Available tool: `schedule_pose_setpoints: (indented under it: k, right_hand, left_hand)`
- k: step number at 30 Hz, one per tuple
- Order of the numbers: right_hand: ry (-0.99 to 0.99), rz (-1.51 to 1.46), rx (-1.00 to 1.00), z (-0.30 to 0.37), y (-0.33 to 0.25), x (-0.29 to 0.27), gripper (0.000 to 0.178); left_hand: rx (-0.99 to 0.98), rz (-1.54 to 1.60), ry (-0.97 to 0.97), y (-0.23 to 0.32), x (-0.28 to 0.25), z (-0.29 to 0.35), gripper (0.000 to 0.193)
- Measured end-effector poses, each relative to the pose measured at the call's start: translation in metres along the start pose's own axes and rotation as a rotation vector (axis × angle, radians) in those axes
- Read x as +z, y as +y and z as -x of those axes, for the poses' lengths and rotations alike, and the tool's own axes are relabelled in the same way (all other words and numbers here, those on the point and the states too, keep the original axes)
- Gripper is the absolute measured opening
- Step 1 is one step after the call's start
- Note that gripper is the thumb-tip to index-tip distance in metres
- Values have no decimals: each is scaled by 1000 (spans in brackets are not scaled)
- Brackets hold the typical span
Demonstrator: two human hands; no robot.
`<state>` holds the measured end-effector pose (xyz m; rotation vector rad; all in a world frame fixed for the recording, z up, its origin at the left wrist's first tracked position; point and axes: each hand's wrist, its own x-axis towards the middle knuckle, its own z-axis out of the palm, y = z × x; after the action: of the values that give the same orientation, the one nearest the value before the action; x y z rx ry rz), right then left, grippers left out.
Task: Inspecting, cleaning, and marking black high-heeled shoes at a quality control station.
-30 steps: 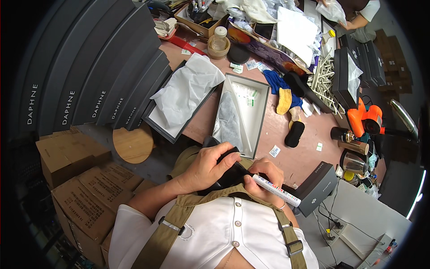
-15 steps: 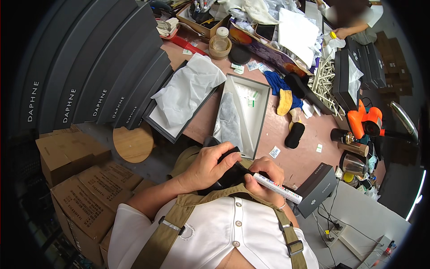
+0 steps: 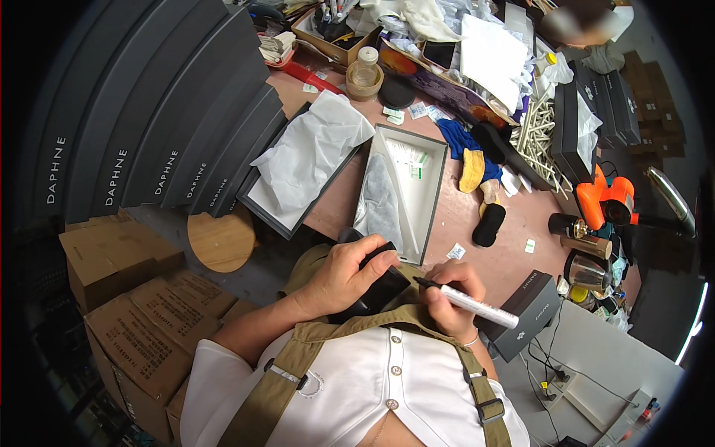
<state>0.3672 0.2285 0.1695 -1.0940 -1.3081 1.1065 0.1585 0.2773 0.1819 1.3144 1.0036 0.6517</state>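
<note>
My left hand (image 3: 344, 277) is closed round a glossy black shoe (image 3: 383, 289), held low in front of my body. Much of the shoe is hidden by the hand and the apron. In my right hand (image 3: 456, 296) is a white-barrelled marker pen (image 3: 482, 308), gripped between thumb and fingers. Its black tip points left toward the shoe, a small gap away. Just beyond both hands lies an open grey shoebox (image 3: 436, 195) with grey tissue and a white sheet inside.
Another open box (image 3: 261, 201) holds crumpled white paper. Stacked dark shoeboxes (image 3: 149, 112) rise at left, above brown cartons (image 3: 153, 335). A black-and-yellow sponge, blue cloth (image 3: 454, 134), white sticks (image 3: 535, 138) and an orange heat gun (image 3: 596, 197) lie right. A co-worker (image 3: 588, 26) is beyond.
The marker in my right hand has drawn back to the right from the shoe, and its black tip now shows. My left hand stays nearly still. The co-worker's arm has moved from view.
</note>
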Motion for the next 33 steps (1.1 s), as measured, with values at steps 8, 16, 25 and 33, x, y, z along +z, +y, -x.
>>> schedule_pose_setpoints:
  k: [8, 16, 25, 33]
  right_hand:
    - [7, -282, 542, -44, -1, -7, 18]
    - [-42, -492, 496, -55, 12, -2, 14]
    - [-338, -412, 570, -63, 2, 3, 14]
    - [-521, -351, 543, -70, 8, 5, 20]
  left_hand:
    - [-117, 206, -83, -17, -4, -9, 35]
    - [8, 170, -122, -16, 0, -10, 32]
    - [34, 49, -108, -17, 1, -4, 34]
    - [-15, -43, -93, -12, -5, 4, 34]
